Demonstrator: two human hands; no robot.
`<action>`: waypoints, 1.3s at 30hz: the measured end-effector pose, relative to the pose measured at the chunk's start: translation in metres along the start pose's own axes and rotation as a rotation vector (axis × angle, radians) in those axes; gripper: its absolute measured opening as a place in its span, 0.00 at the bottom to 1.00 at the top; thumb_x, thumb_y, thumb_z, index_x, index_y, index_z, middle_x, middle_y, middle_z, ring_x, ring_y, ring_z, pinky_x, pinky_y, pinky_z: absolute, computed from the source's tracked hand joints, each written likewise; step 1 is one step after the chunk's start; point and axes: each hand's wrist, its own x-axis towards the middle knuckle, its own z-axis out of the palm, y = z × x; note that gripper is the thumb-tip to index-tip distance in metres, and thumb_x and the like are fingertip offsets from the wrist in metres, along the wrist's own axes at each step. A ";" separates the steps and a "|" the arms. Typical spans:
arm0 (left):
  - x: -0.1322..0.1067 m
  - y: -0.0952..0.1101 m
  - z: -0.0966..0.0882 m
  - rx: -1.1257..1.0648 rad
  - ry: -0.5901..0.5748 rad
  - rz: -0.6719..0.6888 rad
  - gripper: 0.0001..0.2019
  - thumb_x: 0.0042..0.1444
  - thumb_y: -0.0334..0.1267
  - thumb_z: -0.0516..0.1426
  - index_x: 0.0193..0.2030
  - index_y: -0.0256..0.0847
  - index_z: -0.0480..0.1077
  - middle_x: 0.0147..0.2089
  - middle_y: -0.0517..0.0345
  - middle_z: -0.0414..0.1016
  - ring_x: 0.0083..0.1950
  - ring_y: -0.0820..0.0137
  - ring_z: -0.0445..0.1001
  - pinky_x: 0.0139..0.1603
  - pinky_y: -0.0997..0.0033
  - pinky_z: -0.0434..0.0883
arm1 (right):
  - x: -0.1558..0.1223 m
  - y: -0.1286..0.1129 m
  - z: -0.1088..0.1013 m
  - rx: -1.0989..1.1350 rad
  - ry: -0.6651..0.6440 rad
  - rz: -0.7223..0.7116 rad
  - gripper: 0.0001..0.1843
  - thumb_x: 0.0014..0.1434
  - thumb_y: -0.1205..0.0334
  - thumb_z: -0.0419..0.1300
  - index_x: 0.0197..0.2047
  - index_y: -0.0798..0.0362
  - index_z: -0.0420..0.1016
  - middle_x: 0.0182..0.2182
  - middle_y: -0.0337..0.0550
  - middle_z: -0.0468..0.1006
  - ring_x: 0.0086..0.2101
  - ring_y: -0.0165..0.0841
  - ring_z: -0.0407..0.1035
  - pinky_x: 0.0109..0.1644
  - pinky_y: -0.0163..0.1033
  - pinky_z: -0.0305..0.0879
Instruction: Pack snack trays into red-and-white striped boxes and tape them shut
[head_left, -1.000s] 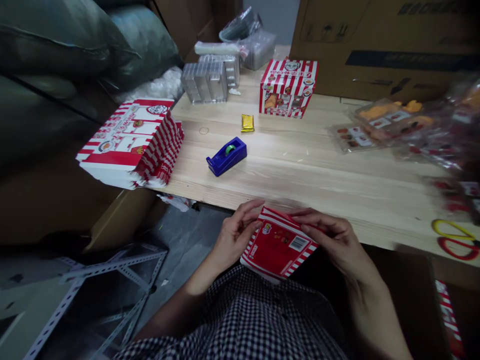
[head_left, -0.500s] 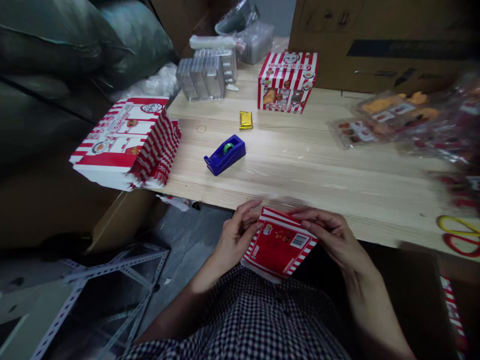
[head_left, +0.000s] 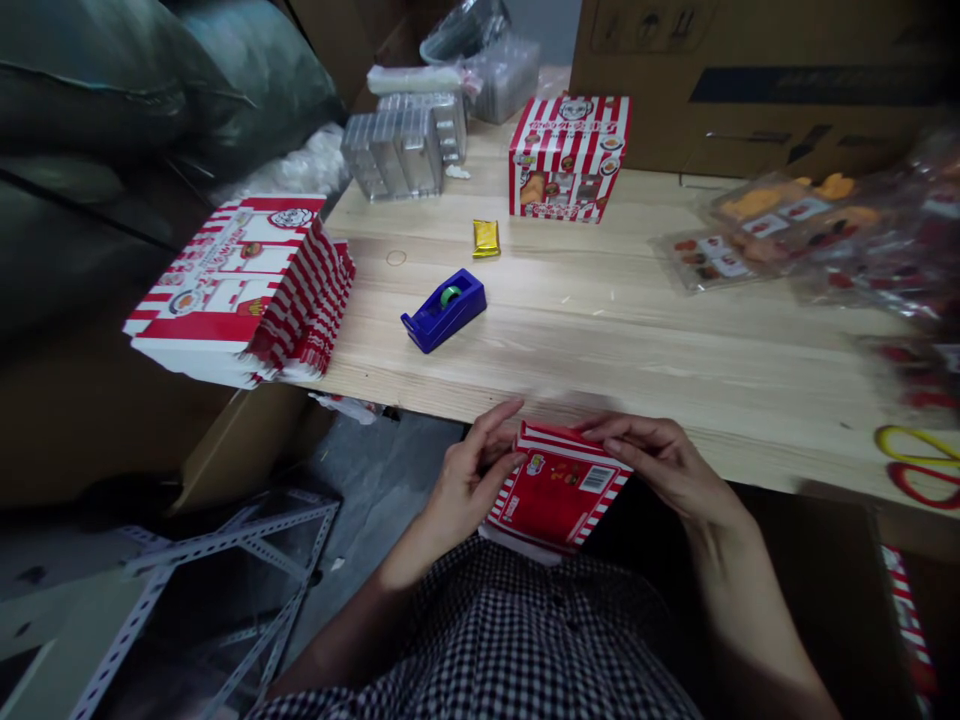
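Head view shows a small red-and-white striped carton (head_left: 559, 490) held over the lap, just short of the table edge (head_left: 420, 400), between both hands. The left hand (head_left: 469, 480) pinches its left side; the right hand (head_left: 660, 465) curls fingers over its top right corner. Thin printed card like this looks light and stiff, yet easily creased, so gripping along folded edges and corners seems safer than pressing the panels. Compared with half a second ago, the carton's top looks folded flatter, and the blue tape dispenser (head_left: 444, 308), beyond the left hand, sits unmoved.
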 end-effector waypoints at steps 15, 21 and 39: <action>0.035 0.043 -0.044 0.328 -0.178 -0.041 0.09 0.65 0.39 0.59 0.46 0.40 0.81 0.47 0.51 0.84 0.48 0.66 0.81 0.52 0.65 0.75 | 0.010 -0.002 0.011 -0.012 -0.059 0.057 0.08 0.65 0.57 0.64 0.46 0.45 0.84 0.47 0.42 0.84 0.46 0.34 0.78 0.53 0.39 0.72; 0.037 0.044 -0.048 0.302 -0.240 -0.078 0.09 0.64 0.38 0.60 0.48 0.40 0.80 0.50 0.49 0.83 0.50 0.66 0.80 0.52 0.66 0.75 | 0.013 0.005 0.017 -0.001 -0.017 0.045 0.07 0.64 0.57 0.65 0.43 0.44 0.84 0.45 0.41 0.83 0.46 0.34 0.77 0.51 0.39 0.72; -0.004 -0.020 -0.030 0.649 0.029 0.353 0.14 0.63 0.32 0.60 0.55 0.40 0.75 0.56 0.46 0.80 0.56 0.63 0.79 0.57 0.57 0.77 | 0.007 0.031 0.020 -0.183 0.043 -0.019 0.13 0.68 0.53 0.60 0.50 0.42 0.83 0.53 0.43 0.80 0.55 0.39 0.72 0.64 0.52 0.64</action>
